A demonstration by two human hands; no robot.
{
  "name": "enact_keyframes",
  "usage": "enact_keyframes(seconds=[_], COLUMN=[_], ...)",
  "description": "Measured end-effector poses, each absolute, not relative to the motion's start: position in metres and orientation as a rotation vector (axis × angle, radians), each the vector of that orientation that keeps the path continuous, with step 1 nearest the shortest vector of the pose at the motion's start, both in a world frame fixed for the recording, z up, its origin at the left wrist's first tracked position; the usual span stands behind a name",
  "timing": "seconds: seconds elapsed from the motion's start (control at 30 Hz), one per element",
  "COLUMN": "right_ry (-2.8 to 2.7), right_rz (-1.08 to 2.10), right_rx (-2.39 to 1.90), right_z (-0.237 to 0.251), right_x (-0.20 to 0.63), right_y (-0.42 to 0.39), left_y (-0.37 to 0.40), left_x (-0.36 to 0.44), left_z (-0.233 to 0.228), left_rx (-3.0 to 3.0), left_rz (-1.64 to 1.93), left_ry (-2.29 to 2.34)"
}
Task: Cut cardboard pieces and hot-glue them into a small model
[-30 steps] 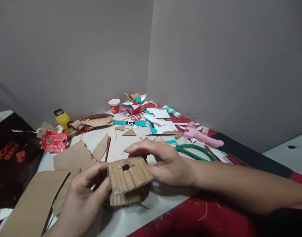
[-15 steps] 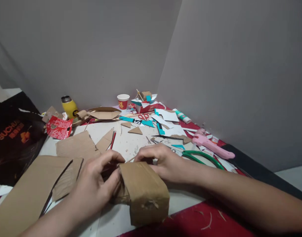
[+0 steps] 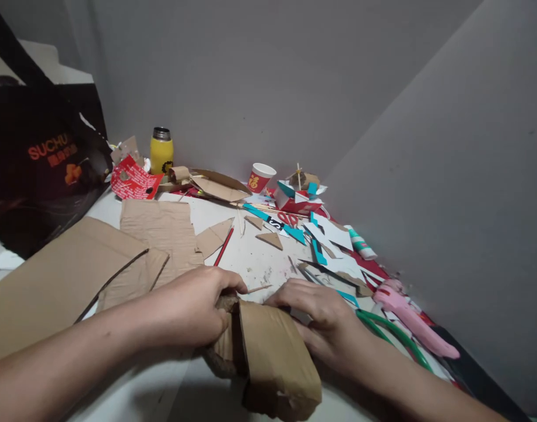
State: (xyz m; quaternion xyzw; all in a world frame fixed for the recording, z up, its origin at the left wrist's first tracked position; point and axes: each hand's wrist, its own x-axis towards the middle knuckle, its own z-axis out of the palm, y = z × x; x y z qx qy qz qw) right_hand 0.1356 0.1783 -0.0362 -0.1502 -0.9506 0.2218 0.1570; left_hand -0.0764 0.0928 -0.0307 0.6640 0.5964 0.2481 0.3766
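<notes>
A bent brown cardboard structure (image 3: 277, 351) is close in front of me, its folded strip curving down toward me. My left hand (image 3: 202, 305) is closed on its left part, thumb and fingers pinching a ragged cardboard edge. At its right side, my right hand (image 3: 316, 313) curls its fingers round the far edge of the strip; some fingertips are hidden. A thin wooden stick (image 3: 260, 288) shows between the two hands, and I cannot tell whether it is held. Green-handled scissors (image 3: 395, 334) lie right of my right hand, partly behind the forearm.
Flat cardboard sheets (image 3: 66, 269) lie at left beside a dark bag (image 3: 40, 187). A red pencil (image 3: 224, 246) rests beyond my left hand. Farther back are a yellow bottle (image 3: 161, 152), a paper cup (image 3: 262, 177) and paper scraps (image 3: 334, 234). A pink glue gun (image 3: 413, 316) lies at right.
The view has turned and tilted, so the table items appear farther right. Both hands keep to the cardboard structure, and my left hand's thumb now sits lower along its left part.
</notes>
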Motion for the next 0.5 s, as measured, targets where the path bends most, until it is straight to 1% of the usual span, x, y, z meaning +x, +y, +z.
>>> enact_keyframes(seconds=[0.13,0.5], right_ry=[-2.740,-2.810], right_rz=[0.590,0.381], right_rx=[-0.438,-0.296], right_z=[-0.039,-0.041], right_x=[0.135,0.135], right_y=[0.178,0.177], left_y=[0.093,0.095], left_x=[-0.074,-0.072], left_z=[-0.030,-0.041], left_rx=[1.703,1.661], left_rz=[0.541,0.486], left_ry=[1.561,1.538])
